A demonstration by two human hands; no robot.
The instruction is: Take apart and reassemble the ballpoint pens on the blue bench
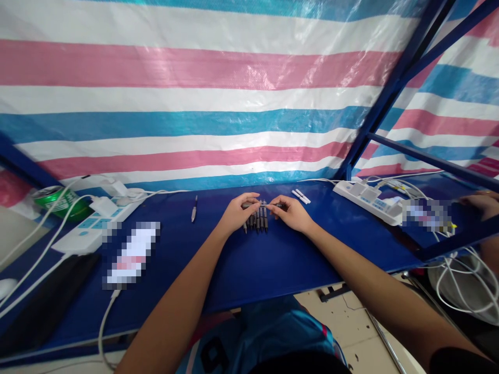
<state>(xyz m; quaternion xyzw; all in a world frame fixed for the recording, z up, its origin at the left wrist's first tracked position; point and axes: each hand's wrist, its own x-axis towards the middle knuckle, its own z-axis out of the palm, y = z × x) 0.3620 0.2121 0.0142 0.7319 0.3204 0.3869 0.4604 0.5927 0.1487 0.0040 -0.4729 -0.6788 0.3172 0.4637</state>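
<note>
My left hand (238, 212) and my right hand (290, 213) face each other over the middle of the blue table. Between their fingertips a slim pen (263, 205) is held level, both hands closed on its two ends. Just beneath it several dark pens (257, 223) lie side by side in a row, tips toward me; my fingers hide part of them. Off to the left a single pen (194, 210) lies apart. Beyond my right hand are white sticks (301, 196), perhaps pen parts; I cannot tell.
On the blue table (249, 275), a phone (132, 254) on a cable and a power strip (93, 228) lie left, near a green can (62, 202). Another power strip (366, 201) with cables lies right. A blue metal frame (374, 114) stands there, with another person's hand (483, 203) behind it.
</note>
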